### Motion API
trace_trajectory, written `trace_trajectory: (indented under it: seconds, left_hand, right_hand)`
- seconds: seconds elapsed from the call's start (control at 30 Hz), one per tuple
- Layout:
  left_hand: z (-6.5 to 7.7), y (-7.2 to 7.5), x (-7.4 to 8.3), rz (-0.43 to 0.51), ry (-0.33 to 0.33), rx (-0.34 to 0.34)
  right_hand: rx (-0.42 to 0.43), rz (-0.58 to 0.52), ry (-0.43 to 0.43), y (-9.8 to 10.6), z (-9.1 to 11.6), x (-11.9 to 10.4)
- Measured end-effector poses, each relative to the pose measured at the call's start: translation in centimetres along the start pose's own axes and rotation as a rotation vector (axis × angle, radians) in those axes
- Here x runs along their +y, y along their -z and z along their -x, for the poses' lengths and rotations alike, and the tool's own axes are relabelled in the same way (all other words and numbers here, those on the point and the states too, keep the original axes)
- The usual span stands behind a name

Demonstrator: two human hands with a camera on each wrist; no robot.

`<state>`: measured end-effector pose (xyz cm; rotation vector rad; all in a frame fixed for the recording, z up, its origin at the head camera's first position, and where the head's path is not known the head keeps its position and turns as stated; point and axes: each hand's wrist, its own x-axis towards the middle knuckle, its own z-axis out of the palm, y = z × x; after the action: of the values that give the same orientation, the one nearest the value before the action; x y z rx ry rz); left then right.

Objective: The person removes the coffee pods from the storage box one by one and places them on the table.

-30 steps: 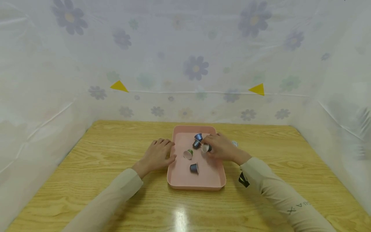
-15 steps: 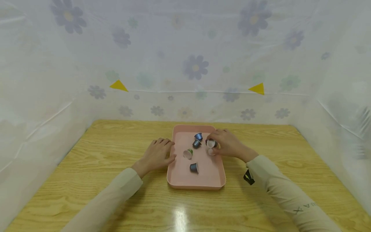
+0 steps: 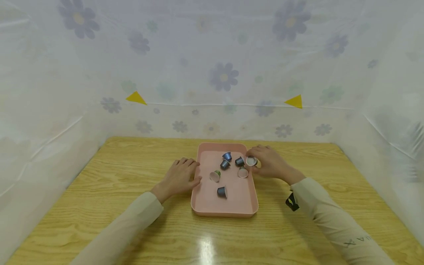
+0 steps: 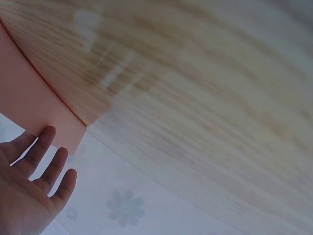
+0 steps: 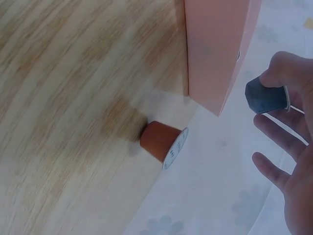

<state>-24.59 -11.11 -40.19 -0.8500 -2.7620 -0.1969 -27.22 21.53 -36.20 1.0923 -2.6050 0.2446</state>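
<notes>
Between the thumb and fingers of my right hand (image 3: 271, 163) is a dark coffee capsule (image 5: 266, 97) with a pale lid, held over the right rim of a pink tray (image 3: 212, 206). My left hand (image 3: 179, 176) rests at the tray's left rim, fingers extended against its outer wall in the left wrist view. Inside the tray lie several more capsules: a blue one (image 3: 226, 156), dark ones including a lone capsule (image 3: 221, 191) nearer the front, and a green one (image 3: 215, 176) with its lid facing me.
An orange-brown capsule (image 5: 160, 141) stands on the wooden table (image 5: 73, 122) to the right of the tray, with its lid up; my right hand hides it in the head view. A flowered white sheet (image 3: 212, 55) encloses the table's back and sides.
My right hand has moved right with the dark capsule, from over the middle of the tray to its right rim, uncovering two capsules there. The left hand stays put.
</notes>
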Motion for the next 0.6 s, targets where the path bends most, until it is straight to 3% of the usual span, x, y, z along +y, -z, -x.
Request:
trace_trajectory:
  seconds: [0.6]
  left_hand:
    - [0.0, 0.1, 0.0, 0.006, 0.007, -0.014]
  right_hand:
    - [0.017, 0.000, -0.082, 0.6, 2.5, 2.8]
